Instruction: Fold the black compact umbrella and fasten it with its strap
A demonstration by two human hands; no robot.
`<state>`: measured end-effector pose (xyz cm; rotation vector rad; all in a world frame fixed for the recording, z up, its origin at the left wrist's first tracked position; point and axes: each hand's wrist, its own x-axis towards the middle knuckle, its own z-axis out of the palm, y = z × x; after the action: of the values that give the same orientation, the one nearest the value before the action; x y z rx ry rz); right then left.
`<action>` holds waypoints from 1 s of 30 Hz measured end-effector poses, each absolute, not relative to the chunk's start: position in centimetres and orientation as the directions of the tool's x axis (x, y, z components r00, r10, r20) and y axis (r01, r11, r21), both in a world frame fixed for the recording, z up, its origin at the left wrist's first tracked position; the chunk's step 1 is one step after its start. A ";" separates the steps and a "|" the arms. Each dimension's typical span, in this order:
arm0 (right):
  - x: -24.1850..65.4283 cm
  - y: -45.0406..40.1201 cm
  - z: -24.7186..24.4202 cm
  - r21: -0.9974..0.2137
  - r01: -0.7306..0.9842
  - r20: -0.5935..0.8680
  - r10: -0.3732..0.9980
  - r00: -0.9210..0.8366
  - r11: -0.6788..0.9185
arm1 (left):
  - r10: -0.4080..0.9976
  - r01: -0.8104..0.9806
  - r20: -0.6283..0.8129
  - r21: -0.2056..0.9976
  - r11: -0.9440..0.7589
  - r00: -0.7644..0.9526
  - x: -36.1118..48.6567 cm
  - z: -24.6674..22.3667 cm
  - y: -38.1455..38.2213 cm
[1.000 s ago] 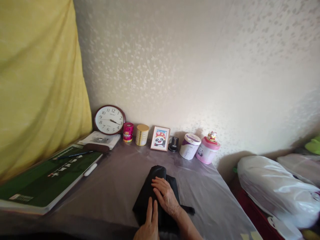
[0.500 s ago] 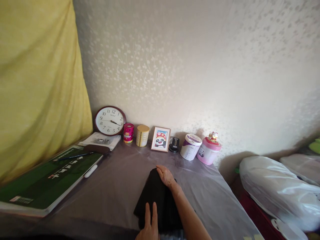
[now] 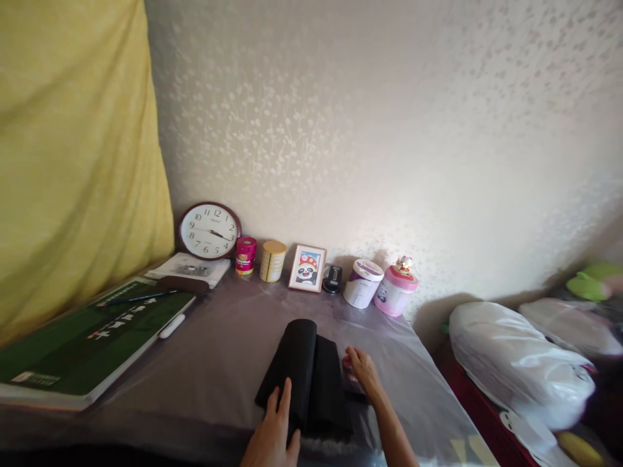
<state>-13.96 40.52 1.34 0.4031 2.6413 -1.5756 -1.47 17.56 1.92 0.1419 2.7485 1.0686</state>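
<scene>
A folded black cloth-like item (image 3: 324,389) lies on the table, its left part bulging in a rounded fold. My left hand (image 3: 275,421) rests on the near left side of it, fingers stretched out and thumb apart. Just right of the black item is my right hand (image 3: 364,371), off the fold, with its fingers curled together. A small pinkish-red patch shows by the right fingertips; whether it is a held object is too unclear to make out. Under that hand, a dark flat edge lies beside the black item.
Along the wall stand a clock (image 3: 209,231), a pink can (image 3: 246,255), a yellow-lidded can (image 3: 273,261), a framed panda picture (image 3: 307,268), and two tubs (image 3: 363,283). A green book (image 3: 97,340) lies left. White plastic bags (image 3: 516,360) sit beyond the table's right edge.
My right hand has left the top of the black item and moved right and nearer. The black item now shows a rounded fold on its left. My left hand has shifted slightly left.
</scene>
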 end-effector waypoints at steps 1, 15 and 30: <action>-13.5 40.5 1.3 -0.864 0.274 -0.202 0.208 -0.957 0.423 | 0.161 0.032 -0.118 0.703 0.710 -0.980 -1.6 1.8 17.3; -14.0 38.6 0.6 -0.871 0.342 -0.267 0.243 -0.933 0.353 | 0.109 0.014 -0.038 0.898 0.440 -0.993 -2.2 1.2 14.7; -14.7 38.5 1.3 -0.872 0.200 -0.080 0.272 -0.959 0.447 | 0.165 0.061 -0.085 0.691 0.720 -0.983 -1.5 0.7 16.7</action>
<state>-14.72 38.54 1.27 0.4462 2.7322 -1.6297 -1.46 16.69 0.73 0.1834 2.7813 1.1105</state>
